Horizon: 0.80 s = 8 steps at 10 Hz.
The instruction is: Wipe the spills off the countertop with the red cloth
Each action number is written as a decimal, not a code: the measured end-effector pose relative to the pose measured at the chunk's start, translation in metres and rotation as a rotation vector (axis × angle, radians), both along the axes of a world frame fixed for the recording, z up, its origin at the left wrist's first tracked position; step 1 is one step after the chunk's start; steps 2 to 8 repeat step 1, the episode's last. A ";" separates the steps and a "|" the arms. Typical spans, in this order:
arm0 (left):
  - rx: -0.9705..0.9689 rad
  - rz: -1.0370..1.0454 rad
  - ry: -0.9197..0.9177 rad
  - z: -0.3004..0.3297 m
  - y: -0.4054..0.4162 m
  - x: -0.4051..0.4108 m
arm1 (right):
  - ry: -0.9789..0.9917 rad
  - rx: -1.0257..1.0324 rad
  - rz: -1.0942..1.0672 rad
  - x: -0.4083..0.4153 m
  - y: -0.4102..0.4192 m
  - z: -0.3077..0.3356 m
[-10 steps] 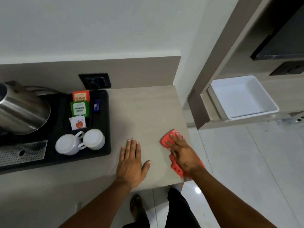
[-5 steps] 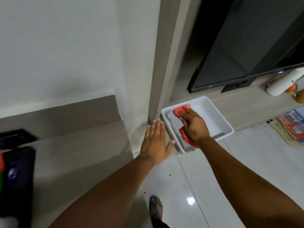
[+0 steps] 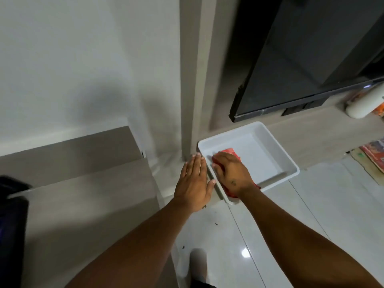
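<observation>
My right hand (image 3: 231, 173) lies flat on the red cloth (image 3: 229, 152) inside a white rectangular tray (image 3: 278, 150) on a low wooden shelf. Most of the cloth is hidden under the hand; red shows beyond the fingers and at the wrist. My left hand (image 3: 194, 183) is open with fingers together, and it hovers beside the tray's left rim. The beige countertop (image 3: 87, 200) lies to the left, below my left forearm.
A black tray (image 3: 11, 225) sits at the countertop's left edge. A dark TV screen (image 3: 301, 69) stands behind the white tray, with a white bottle (image 3: 365, 104) and printed paper (image 3: 374, 152) to the right. Glossy floor tiles (image 3: 311, 225) with small dark specks lie below.
My view swung right, from the countertop to the shelf. My right hand carried the red cloth off the counter's edge into the white tray and lowered it; my left hand left the counter and followed.
</observation>
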<state>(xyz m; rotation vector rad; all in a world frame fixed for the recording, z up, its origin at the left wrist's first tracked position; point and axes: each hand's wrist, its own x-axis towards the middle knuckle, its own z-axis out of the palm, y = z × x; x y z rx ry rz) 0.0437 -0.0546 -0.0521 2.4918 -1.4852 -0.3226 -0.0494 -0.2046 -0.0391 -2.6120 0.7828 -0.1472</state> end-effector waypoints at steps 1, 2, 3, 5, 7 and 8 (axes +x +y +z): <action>-0.098 0.031 -0.044 0.024 0.040 0.009 | -0.108 -0.125 0.069 0.013 0.038 0.038; -0.098 0.031 -0.044 0.024 0.040 0.009 | -0.108 -0.125 0.069 0.013 0.038 0.038; -0.098 0.031 -0.044 0.024 0.040 0.009 | -0.108 -0.125 0.069 0.013 0.038 0.038; -0.098 0.031 -0.044 0.024 0.040 0.009 | -0.108 -0.125 0.069 0.013 0.038 0.038; -0.098 0.031 -0.044 0.024 0.040 0.009 | -0.108 -0.125 0.069 0.013 0.038 0.038; -0.098 0.031 -0.044 0.024 0.040 0.009 | -0.108 -0.125 0.069 0.013 0.038 0.038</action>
